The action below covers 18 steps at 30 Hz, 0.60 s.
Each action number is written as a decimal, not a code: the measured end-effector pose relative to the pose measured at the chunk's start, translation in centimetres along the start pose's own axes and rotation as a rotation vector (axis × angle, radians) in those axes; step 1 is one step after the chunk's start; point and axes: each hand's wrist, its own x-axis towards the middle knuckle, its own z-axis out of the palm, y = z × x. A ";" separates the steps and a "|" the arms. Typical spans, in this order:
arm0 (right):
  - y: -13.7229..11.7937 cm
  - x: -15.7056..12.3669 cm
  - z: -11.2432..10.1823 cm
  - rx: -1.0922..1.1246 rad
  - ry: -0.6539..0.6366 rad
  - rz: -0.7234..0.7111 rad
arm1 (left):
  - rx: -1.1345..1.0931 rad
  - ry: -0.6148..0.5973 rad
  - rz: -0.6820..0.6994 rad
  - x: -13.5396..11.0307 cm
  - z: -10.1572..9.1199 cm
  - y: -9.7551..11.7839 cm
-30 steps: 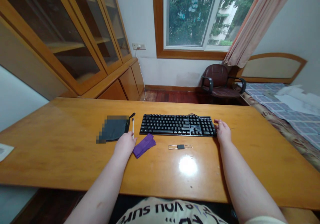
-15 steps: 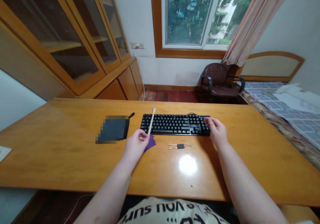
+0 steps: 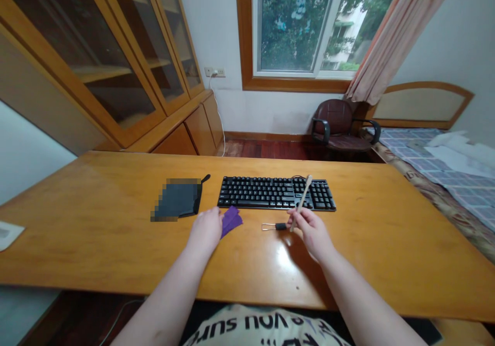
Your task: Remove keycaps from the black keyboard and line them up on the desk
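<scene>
My right hand [image 3: 312, 231] pinches a thin pale stick [image 3: 301, 200], which slants up over the right part of a black keyboard [image 3: 266, 193]. Just left of that hand a small wire keycap puller [image 3: 275, 227] lies on the wooden table [image 3: 96, 232]. My left hand [image 3: 204, 231] rests on the table with its fingers curled at the edge of a folded purple cloth [image 3: 231, 220]; whether it grips the cloth is unclear. A dark pouch [image 3: 178, 200] with a short strap lies left of the keyboard.
A white paper [image 3: 7, 232] lies at the table's far left edge. Glass-door wooden cabinets [image 3: 116, 62] stand at the left. Beyond the table are a dark red armchair [image 3: 336, 124], a window and a bed [image 3: 444, 165] on the right.
The stick passed from my left hand to my right. My right hand came off the keyboard's right end toward the puller. My left hand dropped onto the purple cloth.
</scene>
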 end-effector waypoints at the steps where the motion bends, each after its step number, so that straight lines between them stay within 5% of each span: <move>1: -0.1 0.0 -0.7 0.000 0.020 -0.001 | 0.026 -0.011 -0.001 0.3 0.3 -0.9; 6: 0.6 -0.4 -3.7 -0.120 0.110 -0.005 | -0.007 -0.023 0.063 -0.5 1.7 -2.6; 10: 1.1 -1.0 -5.8 -0.272 0.135 0.011 | -0.181 -0.004 0.103 -0.5 0.8 -3.7; 14: 0.3 -0.8 -7.3 -0.540 0.162 0.013 | -0.270 0.234 0.005 2.6 -1.4 -5.5; 18: -0.6 -0.2 -7.5 -0.810 0.159 0.015 | -0.226 0.325 -0.027 7.0 -2.1 -6.5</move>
